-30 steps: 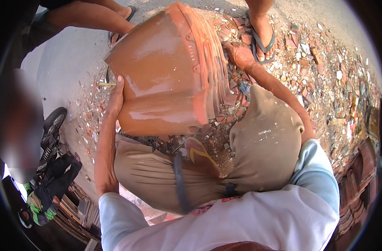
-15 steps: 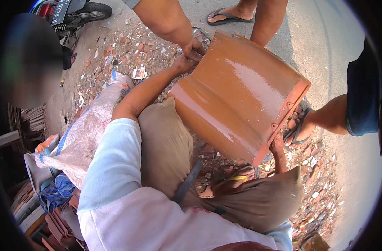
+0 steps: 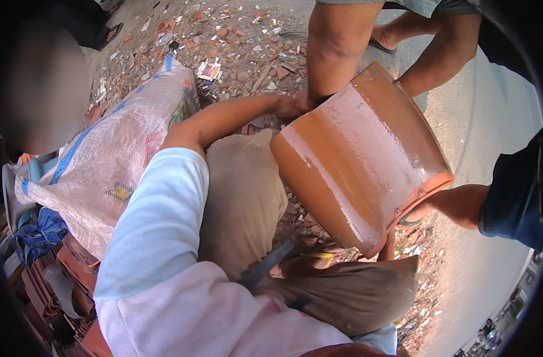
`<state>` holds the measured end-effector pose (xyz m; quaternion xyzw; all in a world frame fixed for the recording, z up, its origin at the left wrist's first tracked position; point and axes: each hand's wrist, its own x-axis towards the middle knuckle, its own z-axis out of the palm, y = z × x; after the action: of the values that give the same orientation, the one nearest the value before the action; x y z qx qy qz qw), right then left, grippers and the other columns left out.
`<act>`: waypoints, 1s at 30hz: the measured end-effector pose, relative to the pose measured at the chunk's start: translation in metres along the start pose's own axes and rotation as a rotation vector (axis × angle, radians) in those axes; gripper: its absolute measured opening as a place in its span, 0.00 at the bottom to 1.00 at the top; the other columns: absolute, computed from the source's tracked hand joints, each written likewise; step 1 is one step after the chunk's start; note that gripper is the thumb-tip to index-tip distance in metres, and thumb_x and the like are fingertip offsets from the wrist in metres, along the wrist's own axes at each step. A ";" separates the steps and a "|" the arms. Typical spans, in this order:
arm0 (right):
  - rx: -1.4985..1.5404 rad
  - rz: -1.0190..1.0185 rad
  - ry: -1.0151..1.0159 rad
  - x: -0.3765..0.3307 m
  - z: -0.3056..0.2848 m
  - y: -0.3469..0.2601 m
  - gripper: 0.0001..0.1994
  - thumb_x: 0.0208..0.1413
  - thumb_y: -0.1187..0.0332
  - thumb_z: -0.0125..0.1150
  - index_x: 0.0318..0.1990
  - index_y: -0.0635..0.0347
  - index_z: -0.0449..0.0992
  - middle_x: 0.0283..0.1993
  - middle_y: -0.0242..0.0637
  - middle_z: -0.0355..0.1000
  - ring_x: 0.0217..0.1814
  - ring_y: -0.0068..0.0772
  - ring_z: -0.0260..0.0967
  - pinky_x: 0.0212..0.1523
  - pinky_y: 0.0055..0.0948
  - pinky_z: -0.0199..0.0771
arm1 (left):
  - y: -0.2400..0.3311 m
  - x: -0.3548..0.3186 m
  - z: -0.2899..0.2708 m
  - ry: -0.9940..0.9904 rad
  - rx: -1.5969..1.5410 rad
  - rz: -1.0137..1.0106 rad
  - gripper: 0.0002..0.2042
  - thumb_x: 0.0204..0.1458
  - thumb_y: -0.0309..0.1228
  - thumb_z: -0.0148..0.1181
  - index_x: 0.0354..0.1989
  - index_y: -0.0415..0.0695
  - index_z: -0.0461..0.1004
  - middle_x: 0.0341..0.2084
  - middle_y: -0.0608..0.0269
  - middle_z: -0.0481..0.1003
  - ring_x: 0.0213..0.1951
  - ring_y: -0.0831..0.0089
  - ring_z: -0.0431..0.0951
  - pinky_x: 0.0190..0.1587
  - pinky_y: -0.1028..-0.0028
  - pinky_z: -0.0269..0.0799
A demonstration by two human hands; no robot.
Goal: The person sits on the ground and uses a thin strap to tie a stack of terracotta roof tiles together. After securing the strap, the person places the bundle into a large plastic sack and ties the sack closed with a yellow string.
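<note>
A glazed orange-brown roof tile [image 3: 343, 172], wavy in profile, is tilted in front of my knees. My left hand [image 3: 292, 108] reaches round my knee to the tile's far left edge and holds it there, its fingertips hidden. Under the near right corner my right hand [image 3: 388, 247] grips the tile from below; only a bit of wrist and hand shows. Another person's arms [image 3: 343, 50] come down from the far side, one beside my left hand and the other at the tile's far right edge.
A white woven sack [image 3: 119, 160] with blue stripes lies on my left. Behind it are stacked roof tiles [image 3: 51, 285] and a blue plastic bundle [image 3: 39, 232]. Broken rubble [image 3: 235, 41] covers the ground. To the right, another person's leg [image 3: 462, 208] stands on the paved road [image 3: 479, 131].
The tile has shifted slightly right and turned, with its far end lower in view. The other person's arms have moved right with it. My left hand has moved right; my right hand is more hidden.
</note>
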<state>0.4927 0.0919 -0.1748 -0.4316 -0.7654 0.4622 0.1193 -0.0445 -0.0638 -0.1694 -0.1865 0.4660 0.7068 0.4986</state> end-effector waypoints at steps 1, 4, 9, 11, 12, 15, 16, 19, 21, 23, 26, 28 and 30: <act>0.010 0.005 0.014 -0.003 -0.002 -0.003 0.13 0.65 0.64 0.63 0.50 0.63 0.80 0.38 0.50 0.81 0.41 0.48 0.80 0.40 0.39 0.78 | 0.001 -0.001 -0.004 -0.003 -0.006 0.006 0.23 0.71 0.46 0.45 0.60 0.41 0.73 0.56 0.54 0.78 0.56 0.63 0.77 0.63 0.61 0.71; 0.044 0.014 0.041 -0.004 -0.006 -0.011 0.13 0.65 0.63 0.63 0.50 0.63 0.80 0.38 0.49 0.81 0.40 0.47 0.80 0.40 0.38 0.77 | 0.005 -0.002 -0.014 0.000 -0.023 0.028 0.22 0.71 0.46 0.46 0.59 0.40 0.74 0.55 0.54 0.78 0.55 0.63 0.78 0.62 0.61 0.71; 0.103 0.035 0.133 -0.016 -0.017 -0.034 0.14 0.65 0.62 0.64 0.49 0.64 0.80 0.38 0.47 0.81 0.40 0.44 0.80 0.39 0.36 0.77 | 0.021 0.007 0.001 -0.061 0.017 0.050 0.22 0.71 0.45 0.47 0.58 0.40 0.74 0.55 0.54 0.78 0.55 0.63 0.78 0.62 0.61 0.72; 0.131 0.025 0.095 -0.004 -0.018 -0.046 0.14 0.65 0.62 0.64 0.49 0.64 0.80 0.38 0.47 0.81 0.40 0.42 0.80 0.39 0.35 0.77 | 0.029 0.002 -0.019 -0.025 -0.001 0.077 0.21 0.70 0.45 0.47 0.57 0.40 0.74 0.54 0.54 0.78 0.55 0.63 0.78 0.62 0.61 0.72; 0.141 0.026 0.081 -0.003 -0.020 -0.051 0.14 0.65 0.62 0.64 0.49 0.64 0.80 0.38 0.46 0.81 0.40 0.42 0.80 0.39 0.35 0.77 | 0.031 -0.001 -0.027 -0.008 -0.007 0.085 0.21 0.70 0.45 0.48 0.57 0.40 0.74 0.54 0.53 0.78 0.55 0.63 0.78 0.62 0.61 0.72; 0.169 -0.001 0.131 -0.011 -0.036 -0.085 0.14 0.65 0.62 0.64 0.48 0.64 0.81 0.38 0.45 0.81 0.39 0.40 0.80 0.38 0.34 0.76 | 0.029 0.008 -0.016 -0.048 -0.024 0.065 0.21 0.70 0.45 0.48 0.56 0.40 0.75 0.54 0.53 0.78 0.55 0.63 0.78 0.61 0.61 0.72; 0.193 -0.015 0.132 -0.009 -0.039 -0.096 0.14 0.65 0.61 0.65 0.48 0.64 0.81 0.38 0.45 0.81 0.39 0.39 0.80 0.38 0.33 0.76 | 0.025 0.010 -0.016 -0.045 -0.035 0.059 0.21 0.70 0.45 0.49 0.56 0.40 0.75 0.54 0.53 0.79 0.55 0.63 0.78 0.61 0.61 0.72; 0.219 -0.048 0.161 -0.011 -0.050 -0.131 0.14 0.65 0.61 0.65 0.48 0.64 0.81 0.38 0.44 0.82 0.39 0.37 0.80 0.38 0.32 0.76 | 0.008 0.029 -0.005 -0.072 -0.066 0.023 0.20 0.70 0.45 0.49 0.55 0.40 0.75 0.53 0.53 0.79 0.54 0.63 0.78 0.61 0.61 0.72; 0.227 -0.071 0.157 -0.009 -0.055 -0.155 0.14 0.65 0.61 0.65 0.47 0.65 0.81 0.38 0.43 0.82 0.39 0.36 0.80 0.38 0.32 0.76 | 0.002 0.038 -0.007 -0.080 -0.087 0.013 0.20 0.70 0.45 0.50 0.55 0.40 0.75 0.53 0.53 0.79 0.54 0.63 0.79 0.61 0.61 0.73; 0.224 -0.084 0.139 -0.008 -0.063 -0.183 0.15 0.65 0.60 0.65 0.47 0.65 0.81 0.38 0.42 0.82 0.39 0.35 0.80 0.37 0.31 0.76 | -0.001 0.050 -0.008 -0.103 -0.107 0.005 0.20 0.69 0.44 0.50 0.54 0.40 0.75 0.53 0.53 0.79 0.54 0.63 0.79 0.61 0.61 0.73; 0.205 -0.085 0.040 -0.005 -0.081 -0.222 0.15 0.65 0.60 0.66 0.47 0.65 0.81 0.38 0.41 0.82 0.38 0.33 0.80 0.37 0.30 0.75 | 0.001 0.058 -0.016 -0.140 -0.142 0.073 0.19 0.69 0.44 0.51 0.53 0.40 0.76 0.53 0.53 0.79 0.54 0.63 0.79 0.61 0.61 0.73; 0.145 -0.012 -0.056 0.000 -0.091 -0.247 0.16 0.69 0.60 0.63 0.48 0.67 0.81 0.35 0.35 0.80 0.39 0.25 0.78 0.37 0.24 0.73 | 0.008 0.049 -0.005 -0.200 -0.120 0.155 0.19 0.69 0.44 0.51 0.54 0.40 0.76 0.54 0.53 0.78 0.55 0.64 0.78 0.61 0.61 0.73; 0.072 -0.084 -0.038 0.012 -0.084 -0.270 0.16 0.70 0.61 0.60 0.48 0.69 0.80 0.32 0.33 0.77 0.36 0.24 0.76 0.36 0.23 0.72 | 0.026 0.014 0.018 -0.334 -0.008 0.201 0.20 0.69 0.43 0.51 0.58 0.40 0.75 0.58 0.54 0.77 0.56 0.66 0.77 0.62 0.62 0.71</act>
<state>0.3857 0.0976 0.0874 -0.3857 -0.7679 0.4920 0.1397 -0.0698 -0.0430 -0.1580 -0.0212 0.3903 0.7761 0.4949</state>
